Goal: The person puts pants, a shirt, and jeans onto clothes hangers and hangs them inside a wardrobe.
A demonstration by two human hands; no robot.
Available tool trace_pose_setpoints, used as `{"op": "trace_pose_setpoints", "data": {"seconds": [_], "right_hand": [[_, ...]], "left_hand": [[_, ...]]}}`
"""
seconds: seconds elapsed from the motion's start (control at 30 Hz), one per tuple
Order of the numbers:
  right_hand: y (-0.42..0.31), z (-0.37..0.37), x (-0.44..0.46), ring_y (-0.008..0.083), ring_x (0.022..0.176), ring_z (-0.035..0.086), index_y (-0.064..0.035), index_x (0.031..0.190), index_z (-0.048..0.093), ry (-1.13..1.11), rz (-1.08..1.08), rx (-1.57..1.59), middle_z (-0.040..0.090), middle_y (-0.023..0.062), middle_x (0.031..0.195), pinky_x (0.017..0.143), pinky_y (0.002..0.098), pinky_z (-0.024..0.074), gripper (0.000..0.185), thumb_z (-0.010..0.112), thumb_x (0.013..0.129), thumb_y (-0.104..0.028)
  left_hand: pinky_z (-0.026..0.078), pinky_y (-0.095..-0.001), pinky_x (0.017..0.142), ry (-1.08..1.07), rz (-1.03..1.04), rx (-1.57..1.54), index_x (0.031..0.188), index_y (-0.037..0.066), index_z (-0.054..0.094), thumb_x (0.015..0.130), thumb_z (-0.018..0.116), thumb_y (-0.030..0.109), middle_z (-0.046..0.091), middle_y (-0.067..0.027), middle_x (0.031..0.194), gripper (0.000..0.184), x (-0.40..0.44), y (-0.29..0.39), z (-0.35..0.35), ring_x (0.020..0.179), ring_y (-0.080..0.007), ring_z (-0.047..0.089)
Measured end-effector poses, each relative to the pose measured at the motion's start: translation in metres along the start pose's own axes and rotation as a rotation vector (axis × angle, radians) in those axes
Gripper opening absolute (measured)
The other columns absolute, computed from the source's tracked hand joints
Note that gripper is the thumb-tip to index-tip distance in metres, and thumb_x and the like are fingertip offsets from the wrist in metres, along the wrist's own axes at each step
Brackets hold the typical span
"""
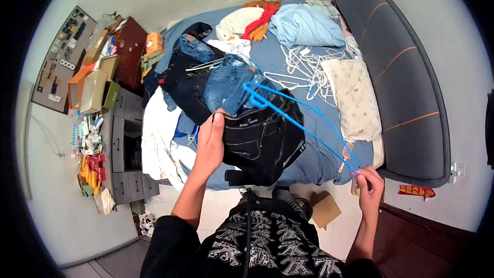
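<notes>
Bright-blue triangular hanger [285, 116] slanted o/ & right of black denim pants [247, 144].
L hand [210, 139] fingers pinched pants' waistband [247, 119]; R hand [370, 185] fingers gripped hanger's end. Poss. risk: waistband slipping, if L pinch was weak.

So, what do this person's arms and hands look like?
Both are ordinary human hands, the left hand and right hand, with no gloves, watch or bracelet visible. The forearms are uncovered below black sleeves. The sleeves belong to a black top with a bold whitish print across the front.
</notes>
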State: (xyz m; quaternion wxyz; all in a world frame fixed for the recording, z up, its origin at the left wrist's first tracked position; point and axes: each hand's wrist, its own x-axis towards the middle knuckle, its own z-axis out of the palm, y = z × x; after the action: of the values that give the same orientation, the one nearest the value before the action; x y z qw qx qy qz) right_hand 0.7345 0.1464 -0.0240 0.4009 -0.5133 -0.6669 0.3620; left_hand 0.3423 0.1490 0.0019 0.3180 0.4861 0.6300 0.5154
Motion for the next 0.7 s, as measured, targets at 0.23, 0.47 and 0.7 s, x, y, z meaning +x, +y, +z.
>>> {"op": "trace_pose_setpoints", "data": {"seconds": [0.23,0.47,0.7], "right_hand": [[-0.053,0.06,-0.049,0.0182,0.07,0.06,0.0053,0.086,0.067,-0.274,-0.086,0.07,0.064,0.0111,0.079,0.064,0.0289,0.0467,0.006,0.064,0.082,0.003],[-0.079,0.11,-0.075,0.0131,0.06,0.058,0.0042,0.091,0.065,-0.533,0.071,0.453,0.064,0.0108,0.084,0.053,0.0242,0.0449,0.007,0.061,0.086,0.003],[-0.125,0.077,-0.041,0.0208,0.06,0.059,0.0014,0.085,0.064,-0.066,-0.451,-0.104,0.064,0.0121,0.076,0.055,0.0293,0.0445,0.013,0.061,0.076,0.01]], "left_hand": [[0.038,-0.0246,0.084,-0.038,0.088,-0.3,0.108,0.002,0.055,0.1,0.034,0.034,0.051,-0.0011,0.091,0.039,-0.037,0.047,-0.078,0.087,-0.0094,0.046],[0.037,-0.025,0.086,-0.056,0.422,0.004,0.107,-0.002,0.052,0.101,0.048,0.028,0.05,-0.0072,0.099,0.031,-0.078,0.078,-0.129,0.092,-0.0121,0.045],[0.039,-0.0249,0.065,0.051,0.508,-0.149,0.1,-0.001,0.053,0.098,0.056,0.026,0.054,-0.0069,0.079,0.028,-0.083,0.065,-0.168,0.072,-0.0123,0.049]]}}
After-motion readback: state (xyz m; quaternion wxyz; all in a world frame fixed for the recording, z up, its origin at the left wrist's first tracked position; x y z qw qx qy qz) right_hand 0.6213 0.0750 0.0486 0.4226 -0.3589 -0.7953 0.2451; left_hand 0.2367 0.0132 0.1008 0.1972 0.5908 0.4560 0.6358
